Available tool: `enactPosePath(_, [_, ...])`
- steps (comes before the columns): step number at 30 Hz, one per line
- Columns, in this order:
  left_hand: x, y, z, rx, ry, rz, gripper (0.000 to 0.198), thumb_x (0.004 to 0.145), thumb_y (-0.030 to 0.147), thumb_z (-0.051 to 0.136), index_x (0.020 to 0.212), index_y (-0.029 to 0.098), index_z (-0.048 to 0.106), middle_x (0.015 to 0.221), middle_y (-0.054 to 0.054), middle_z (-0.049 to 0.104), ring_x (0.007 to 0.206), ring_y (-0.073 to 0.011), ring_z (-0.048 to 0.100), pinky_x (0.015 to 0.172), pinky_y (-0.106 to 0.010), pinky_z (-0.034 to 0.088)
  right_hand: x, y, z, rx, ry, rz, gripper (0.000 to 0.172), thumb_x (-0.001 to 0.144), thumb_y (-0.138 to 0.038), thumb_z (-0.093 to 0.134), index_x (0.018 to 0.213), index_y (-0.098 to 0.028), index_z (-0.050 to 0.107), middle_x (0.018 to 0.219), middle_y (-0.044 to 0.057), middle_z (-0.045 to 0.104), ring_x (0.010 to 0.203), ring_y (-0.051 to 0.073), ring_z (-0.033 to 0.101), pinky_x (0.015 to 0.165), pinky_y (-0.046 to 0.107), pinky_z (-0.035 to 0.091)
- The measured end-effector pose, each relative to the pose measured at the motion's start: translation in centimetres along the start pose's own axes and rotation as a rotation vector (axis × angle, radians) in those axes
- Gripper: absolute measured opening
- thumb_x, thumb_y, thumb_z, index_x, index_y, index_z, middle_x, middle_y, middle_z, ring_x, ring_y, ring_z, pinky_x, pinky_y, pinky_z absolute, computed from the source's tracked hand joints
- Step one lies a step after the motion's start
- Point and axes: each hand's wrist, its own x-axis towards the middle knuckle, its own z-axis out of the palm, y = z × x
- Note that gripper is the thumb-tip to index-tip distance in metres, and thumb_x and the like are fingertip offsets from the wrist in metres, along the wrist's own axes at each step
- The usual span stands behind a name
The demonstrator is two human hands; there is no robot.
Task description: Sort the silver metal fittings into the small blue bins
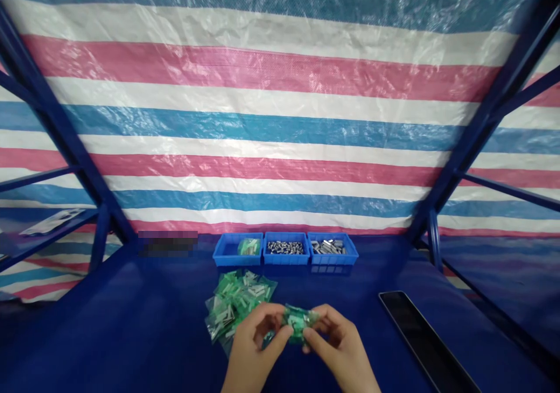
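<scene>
Between my two hands is a small clear plastic bag [297, 322] with a green tint and pale pieces inside. My left hand [261, 337] pinches its left side between thumb and fingers. At the bag's right side, my right hand [335, 337] grips it the same way. The bag is held above the blue table, near the front. Just beyond my left hand lies a heap of similar green-tinted bags [238, 299] with silvery pieces in them; my left hand hides part of the heap.
Behind the heap stand three blue bins in a row: the left bin [223, 259] holds a green-tinted bag, the middle bin [286, 259] small metal parts, the right bin [335, 259] metal cylinders. A dark tray-like object [426, 337] lies at right. Blue frame posts [476, 119] flank a striped sheet [280, 165].
</scene>
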Motion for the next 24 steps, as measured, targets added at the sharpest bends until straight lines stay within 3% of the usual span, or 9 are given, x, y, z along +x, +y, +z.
enactPosePath(3, [0.4,1.0,-0.5,0.239,-0.055,0.518,0.018,0.084,0.005,0.061,0.083,0.022,0.067,0.075,-0.002,0.066,0.073,-0.0170,0.064,0.069,-0.029,0.054,0.2,-1.1,-1.1,-0.318,-0.002,-0.376,0.013,0.084,-0.023,0.068,0.072,-0.021,0.064,0.089,0.008,0.071,0.091,0.026,0.068,0.079,0.038,0.057])
enactPosePath(6, [0.4,1.3,-1.0,0.458,0.019,0.880,0.026,0.083,-0.004,0.057,0.083,0.020,0.068,0.076,-0.003,0.068,0.078,-0.0177,0.061,0.079,-0.035,0.053,0.3,-1.9,-1.9,-0.627,0.011,-0.736,0.022,0.086,-0.011,0.059,0.070,-0.024,0.067,0.104,0.009,0.069,0.112,0.031,0.060,0.088,0.048,0.053])
enactPosePath(9, [0.2,1.3,-1.3,0.569,0.101,0.989,0.024,0.083,-0.003,0.059,0.083,0.019,0.070,0.079,-0.003,0.072,0.082,-0.0183,0.062,0.085,-0.038,0.052,0.0,-2.3,-2.0,-0.715,0.066,-0.881,0.030,0.084,-0.003,0.057,0.068,-0.026,0.068,0.103,0.007,0.068,0.112,0.032,0.059,0.083,0.049,0.054])
enactPosePath(12, [0.3,1.4,-1.4,0.563,0.139,0.997,0.025,0.080,-0.003,0.061,0.083,0.020,0.070,0.080,-0.003,0.073,0.085,-0.0189,0.064,0.086,-0.037,0.052,-0.2,-2.6,-1.7,-0.689,0.088,-0.882,0.031,0.084,-0.003,0.058,0.068,-0.027,0.069,0.103,0.006,0.069,0.112,0.032,0.060,0.083,0.050,0.055])
enactPosePath(15, [0.4,1.8,-1.2,0.408,0.083,0.828,0.024,0.080,-0.001,0.061,0.084,0.022,0.067,0.085,-0.004,0.073,0.085,-0.0203,0.067,0.082,-0.036,0.055,-0.2,-2.7,-1.5,-0.610,0.000,-0.814,0.026,0.085,-0.006,0.058,0.078,-0.028,0.070,0.099,0.007,0.072,0.107,0.031,0.063,0.085,0.048,0.055])
enactPosePath(18, [0.1,1.9,-0.5,0.164,-0.017,0.320,0.008,0.085,0.016,0.063,0.084,0.023,0.063,0.076,-0.002,0.069,0.071,-0.0177,0.067,0.066,-0.027,0.056,-0.1,-2.0,-0.9,-0.459,0.003,-0.571,0.012,0.089,-0.018,0.062,0.094,-0.025,0.070,0.081,0.005,0.071,0.081,0.023,0.068,0.074,0.034,0.057])
enactPosePath(20, [0.3,1.2,-0.4,0.035,-0.061,-0.027,0.010,0.086,0.030,0.064,0.080,0.022,0.062,0.067,0.001,0.063,0.061,-0.0150,0.063,0.058,-0.023,0.053,0.0,-1.1,-0.5,-0.360,0.083,-0.371,0.018,0.091,-0.032,0.063,0.104,-0.021,0.069,0.072,0.003,0.068,0.066,0.018,0.065,0.066,0.027,0.056])
enactPosePath(21, [0.7,0.6,-0.6,0.008,-0.057,-0.132,0.016,0.085,0.035,0.065,0.079,0.022,0.061,0.064,0.002,0.061,0.059,-0.0143,0.061,0.056,-0.023,0.052,0.0,-0.7,-0.3,-0.314,0.118,-0.295,0.025,0.090,-0.038,0.063,0.108,-0.020,0.068,0.071,0.002,0.067,0.064,0.017,0.064,0.065,0.025,0.055])
enactPosePath(24, [3.7,-1.7,-2.7,0.121,0.068,-0.181,0.024,0.082,0.043,0.065,0.082,0.019,0.062,0.067,0.001,0.063,0.064,-0.0160,0.063,0.059,-0.024,0.052,0.2,0.4,-0.4,-0.209,0.158,-0.174,0.037,0.089,-0.049,0.062,0.110,-0.019,0.068,0.077,0.004,0.069,0.068,0.018,0.065,0.066,0.023,0.056])
